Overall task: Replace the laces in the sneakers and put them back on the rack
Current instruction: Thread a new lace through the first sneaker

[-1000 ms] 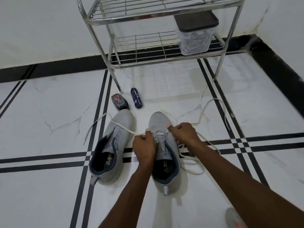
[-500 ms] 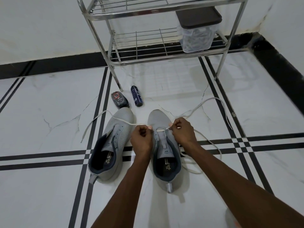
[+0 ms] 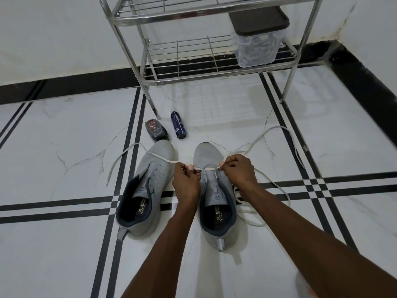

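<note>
Two grey sneakers stand side by side on the white floor, toes pointing away from me. The left sneaker (image 3: 148,190) has no lace. A white lace (image 3: 209,168) runs through the front eyelets of the right sneaker (image 3: 217,203). My left hand (image 3: 186,181) pinches the lace's left side, which trails over the left sneaker onto the floor. On the other side my right hand (image 3: 239,171) pinches the lace, whose long end loops away to the right. Another white lace (image 3: 247,214) lies beside the right sneaker. The metal rack (image 3: 214,69) stands behind.
A clear plastic box with a dark lid (image 3: 257,37) sits on the rack's lower shelf. A small black container (image 3: 155,130) and a dark blue spray can (image 3: 178,127) lie on the floor just beyond the sneakers' toes. Walls close the space behind and at right.
Both hands have drawn slightly apart along the lace across the right sneaker's front eyelets, so it now runs straighter between them. The sneakers have not moved.
</note>
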Motion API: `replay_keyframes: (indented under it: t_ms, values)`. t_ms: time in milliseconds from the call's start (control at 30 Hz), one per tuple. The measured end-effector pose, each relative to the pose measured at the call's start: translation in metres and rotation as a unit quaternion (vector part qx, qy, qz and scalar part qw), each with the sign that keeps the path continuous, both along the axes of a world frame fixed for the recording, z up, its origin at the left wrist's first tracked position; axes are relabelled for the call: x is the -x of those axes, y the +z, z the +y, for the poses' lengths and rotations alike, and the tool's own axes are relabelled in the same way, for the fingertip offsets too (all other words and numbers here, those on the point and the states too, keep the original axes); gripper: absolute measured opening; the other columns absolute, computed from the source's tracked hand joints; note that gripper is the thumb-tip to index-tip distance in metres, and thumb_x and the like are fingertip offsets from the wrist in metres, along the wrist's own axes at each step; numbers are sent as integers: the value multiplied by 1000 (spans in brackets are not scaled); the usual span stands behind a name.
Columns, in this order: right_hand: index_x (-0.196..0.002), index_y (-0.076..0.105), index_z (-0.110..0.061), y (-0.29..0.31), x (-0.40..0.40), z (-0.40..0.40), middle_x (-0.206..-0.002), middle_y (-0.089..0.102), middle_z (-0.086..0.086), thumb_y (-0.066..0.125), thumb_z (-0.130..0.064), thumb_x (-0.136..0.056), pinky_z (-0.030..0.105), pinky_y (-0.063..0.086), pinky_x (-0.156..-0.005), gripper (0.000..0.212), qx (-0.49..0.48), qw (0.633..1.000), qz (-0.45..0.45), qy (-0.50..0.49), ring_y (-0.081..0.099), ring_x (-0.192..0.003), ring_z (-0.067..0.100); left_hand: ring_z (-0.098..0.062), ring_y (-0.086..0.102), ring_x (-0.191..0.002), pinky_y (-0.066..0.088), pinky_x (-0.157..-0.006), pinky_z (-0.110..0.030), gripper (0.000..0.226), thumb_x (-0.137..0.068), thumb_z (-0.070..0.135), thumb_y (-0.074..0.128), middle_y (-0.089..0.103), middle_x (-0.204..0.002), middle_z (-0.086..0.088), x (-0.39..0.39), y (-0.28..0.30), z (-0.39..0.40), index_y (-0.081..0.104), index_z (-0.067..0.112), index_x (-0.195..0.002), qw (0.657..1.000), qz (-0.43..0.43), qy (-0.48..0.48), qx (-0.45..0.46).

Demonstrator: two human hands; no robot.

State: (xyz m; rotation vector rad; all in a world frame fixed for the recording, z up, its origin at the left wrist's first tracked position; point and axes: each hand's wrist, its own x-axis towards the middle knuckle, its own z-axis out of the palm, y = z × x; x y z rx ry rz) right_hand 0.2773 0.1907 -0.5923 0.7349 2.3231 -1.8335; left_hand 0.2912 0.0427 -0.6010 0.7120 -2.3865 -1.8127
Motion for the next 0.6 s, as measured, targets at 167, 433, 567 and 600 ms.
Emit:
replay_keyframes:
  t_ms: [167,433,567,600]
  values:
    - [-82,71,-19,1,0,0,-72,74,-6,75,-13,-86,28,55,-80,8,5,1000,2,10,69,-75,8,-28,70,-84,58,-86,-53,18,-105,24,48,69,-84,-5,-2,5,1,54,10,-96,1000,-4,-1,7]
    - [-83,73,-18,8,0,-1,-74,73,-6,74,-19,-88,28,47,-68,5,25,1000,-4,5,64,-68,7,-28,68,-91,57,-88,-54,18,-98,34,54,71,-93,-5,-4,13,-1,56,18,-94,999,-27,-27,-4]
    - [-86,73,-10,23,1,-4,-74,66,-6,65,-27,-95,24,41,-63,21,30,999,-9,43,54,-63,6,-20,61,-86,52,-81,-43,22,-102,37,57,68,-96,-1,2,36,2,62,17,-94,995,-38,-70,-55]
    - [-88,73,-9,29,1,-4,-76,66,-6,62,-28,-98,23,41,-64,24,39,998,-11,55,54,-65,7,-18,60,-85,52,-82,-42,24,-104,35,55,68,-97,0,5,43,3,64,14,-99,993,-49,-80,-68]
